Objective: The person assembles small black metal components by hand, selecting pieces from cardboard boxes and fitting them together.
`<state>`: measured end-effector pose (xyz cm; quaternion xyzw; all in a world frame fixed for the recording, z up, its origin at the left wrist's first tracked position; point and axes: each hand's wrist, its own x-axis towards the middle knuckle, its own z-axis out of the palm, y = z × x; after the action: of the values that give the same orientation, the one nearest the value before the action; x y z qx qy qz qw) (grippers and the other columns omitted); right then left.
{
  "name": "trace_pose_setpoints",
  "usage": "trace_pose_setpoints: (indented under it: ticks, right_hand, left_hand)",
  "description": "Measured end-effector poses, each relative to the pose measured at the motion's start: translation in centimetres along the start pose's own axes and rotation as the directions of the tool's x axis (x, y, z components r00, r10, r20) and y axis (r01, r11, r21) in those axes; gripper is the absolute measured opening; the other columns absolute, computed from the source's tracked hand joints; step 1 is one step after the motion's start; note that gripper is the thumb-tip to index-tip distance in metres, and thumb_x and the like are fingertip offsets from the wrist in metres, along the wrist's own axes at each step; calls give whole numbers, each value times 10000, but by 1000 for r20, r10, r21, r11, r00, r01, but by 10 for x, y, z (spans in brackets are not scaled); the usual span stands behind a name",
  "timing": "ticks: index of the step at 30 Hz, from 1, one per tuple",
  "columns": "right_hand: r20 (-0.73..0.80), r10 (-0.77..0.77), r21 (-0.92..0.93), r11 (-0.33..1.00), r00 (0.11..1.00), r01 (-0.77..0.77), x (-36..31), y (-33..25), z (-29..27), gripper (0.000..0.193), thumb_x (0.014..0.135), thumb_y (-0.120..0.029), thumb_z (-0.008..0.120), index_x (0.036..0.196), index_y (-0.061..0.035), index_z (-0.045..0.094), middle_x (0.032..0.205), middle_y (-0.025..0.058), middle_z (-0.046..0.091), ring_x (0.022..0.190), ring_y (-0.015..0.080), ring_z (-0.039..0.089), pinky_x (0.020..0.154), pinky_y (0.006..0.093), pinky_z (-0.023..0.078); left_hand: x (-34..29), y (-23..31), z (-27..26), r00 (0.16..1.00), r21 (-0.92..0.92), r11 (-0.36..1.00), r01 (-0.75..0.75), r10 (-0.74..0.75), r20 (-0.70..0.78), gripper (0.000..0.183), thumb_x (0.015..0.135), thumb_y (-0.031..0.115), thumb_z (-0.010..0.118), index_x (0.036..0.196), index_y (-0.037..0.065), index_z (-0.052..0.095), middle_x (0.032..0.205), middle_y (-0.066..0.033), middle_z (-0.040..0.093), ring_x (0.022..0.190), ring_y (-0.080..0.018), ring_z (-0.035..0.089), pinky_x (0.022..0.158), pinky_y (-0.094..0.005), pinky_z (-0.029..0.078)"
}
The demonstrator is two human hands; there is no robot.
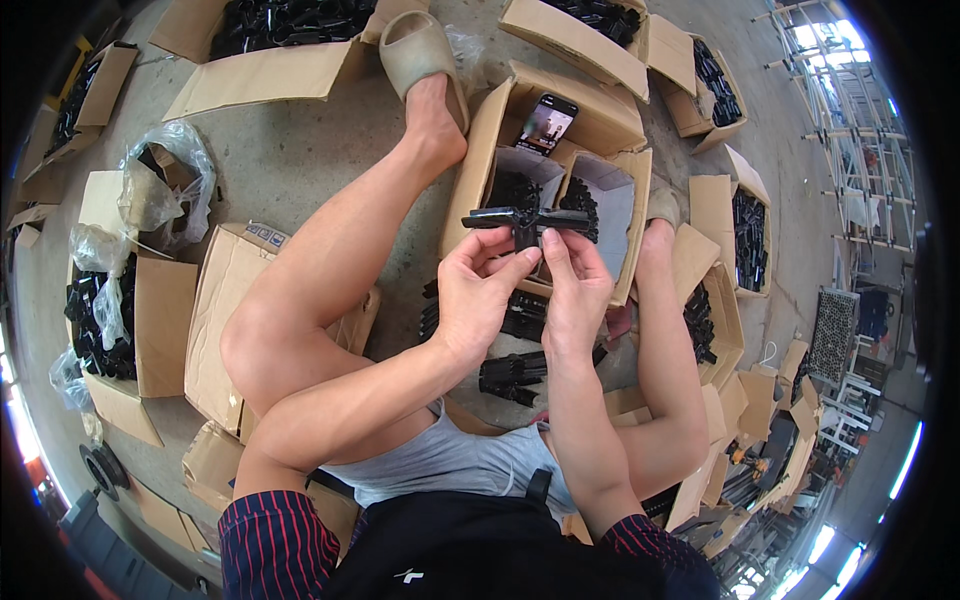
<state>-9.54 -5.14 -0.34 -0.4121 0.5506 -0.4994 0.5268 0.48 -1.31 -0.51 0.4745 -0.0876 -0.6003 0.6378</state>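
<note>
Part (525,236), black and roughly T-shaped, is held up over the near side of an open carton (468,185). Your left hand (478,295) pinches it at the stem, thumb against fingers; your right hand (578,290) pinches it from the other side, thumb up close to the crossbar. Hands nearly meet; can't tell exact fingertip contact behind the part.

Carton sits between your legs, split by a divider, small black pieces (580,205) in both compartments. Phone (547,122) at its far end, screen lit, facing you. Loose black parts (512,372) lie just your side of the carton, under your forearms. Off to your left on the concrete floor (290,170): carton of black parts (165,325) with clear plastic bags (150,205) by it. Past your right leg: another open carton (708,212), also black parts inside.
</note>
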Motion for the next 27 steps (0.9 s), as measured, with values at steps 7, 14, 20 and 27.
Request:
trace_pose_setpoints:
  ticks: [7, 14, 20, 27]
  right_hand:
    - [51, -209, -361, 908, 977, 213, 4, 11, -6, 182, 922, -158, 760, 950, 16, 716, 892, 3, 693, 735, 58, 595, 673, 216, 480]
    - [49, -7, -67, 998, 999, 10, -1, 2, -6, 242, 915, -171, 769, 1005, 48, 725, 910, 39, 706, 775, 77, 617, 688, 225, 499]
    - [45, -14, -118, 993, 999, 19, -1, -2, -12, 203, 931, -128, 742, 1022, 52, 730, 932, 50, 719, 825, 82, 631, 768, 229, 504]
    - [52, 61, -34, 998, 997, -59, 1, 6, -20, 167, 931, -101, 735, 1032, 32, 721, 972, 57, 720, 872, 82, 636, 804, 238, 506]
  left_hand:
    - [2, -3, -3, 1000, -18, 1000, -13, 13, -2, 243, 884, 28, 756, 1097, 16, 640, 1058, -57, 689, 945, -95, 636, 875, -263, 523]
    - [-1, -5, -1, 1000, -8, 1000, 26, -26, 5, 244, 884, 34, 758, 1096, 15, 639, 1067, -63, 690, 956, -94, 638, 882, -256, 518]
    - [0, -6, -2, 1000, 7, 1000, 20, -20, 16, 245, 881, 27, 759, 1092, 9, 635, 1070, -66, 688, 961, -95, 644, 876, -256, 528]
    - [-2, -6, -2, 1000, 8, 1000, 24, -24, 17, 258, 876, 18, 759, 1100, 4, 632, 1058, -65, 689, 954, -104, 649, 873, -255, 533]
